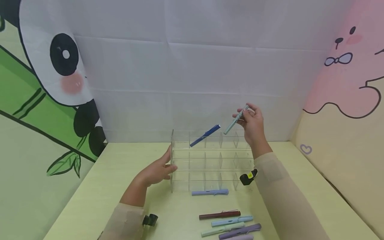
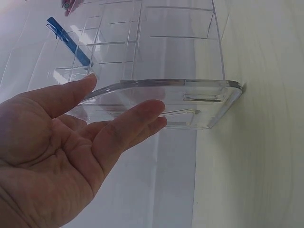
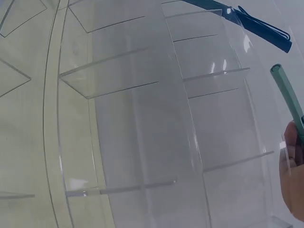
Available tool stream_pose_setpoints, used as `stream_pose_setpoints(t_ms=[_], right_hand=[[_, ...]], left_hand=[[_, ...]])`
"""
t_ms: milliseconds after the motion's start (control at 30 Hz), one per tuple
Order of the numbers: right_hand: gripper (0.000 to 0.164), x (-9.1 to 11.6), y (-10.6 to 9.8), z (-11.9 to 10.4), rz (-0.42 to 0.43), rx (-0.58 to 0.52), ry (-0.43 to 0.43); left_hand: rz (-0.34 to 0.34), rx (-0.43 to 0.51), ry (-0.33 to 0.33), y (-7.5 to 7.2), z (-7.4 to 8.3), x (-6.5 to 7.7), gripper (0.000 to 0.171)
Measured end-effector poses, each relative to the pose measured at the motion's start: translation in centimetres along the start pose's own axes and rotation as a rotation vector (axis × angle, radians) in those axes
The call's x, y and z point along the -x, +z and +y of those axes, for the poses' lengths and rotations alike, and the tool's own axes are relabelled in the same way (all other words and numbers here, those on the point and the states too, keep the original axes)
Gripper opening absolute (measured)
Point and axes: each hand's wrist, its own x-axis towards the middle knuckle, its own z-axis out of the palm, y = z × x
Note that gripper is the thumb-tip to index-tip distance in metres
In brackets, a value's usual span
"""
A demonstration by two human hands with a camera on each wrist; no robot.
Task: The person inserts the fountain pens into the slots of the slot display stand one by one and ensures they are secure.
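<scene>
Right hand (image 1: 254, 124) pinches mint-green pen (image 1: 235, 121) near its upper end, leaving the lower end free by the clear rack's (image 1: 198, 171) top tier (blue pen (image 1: 205, 136) leaning there). Left hand (image 1: 156, 171), fingers extended, touches side panel (image 2: 204, 84), seemingly steadying it.

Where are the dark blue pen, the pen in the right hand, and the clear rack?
Dark blue pen (image 1: 205, 135), head view, mid-body.
Held teal pen (image 1: 234, 122), head view, barrel.
Clear rack (image 2: 199, 83), left wrist view, side panel's edge.
</scene>
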Motion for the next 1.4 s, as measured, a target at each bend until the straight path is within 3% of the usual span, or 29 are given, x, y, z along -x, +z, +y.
stream_pose_setpoints(t_ms=[200, 500, 800, 1000, 1400], right_hand=[[0.037, 0.0, 0.0, 0.1, -0.061, 0.072, -0.022], [0.029, 0.4, -0.4, 0.2, -0.337, 0.34, 0.081], [0.022, 0.2, -0.5, 0.0, -0.465, 0.347, 0.131], [0.02, 0.6, 0.0, -0.7, -0.565, 0.44, 0.16], [0.018, 0.1, -0.7, -0.2, -0.676, 0.477, 0.179]], left_hand=[[0.007, 0.0, 0.006, 0.0, 0.4, 0.0, 0.089], [0.003, -0.006, -0.025, 0.1, 0.3, -0.1, 0.09], [0.007, -0.004, -0.015, 0.1, 0.3, 0.0, 0.089], [0.006, -0.004, -0.005, 0.2, 0.3, -0.1, 0.089], [0.0, 0.004, 0.008, 0.1, 0.2, 0.0, 0.089]])
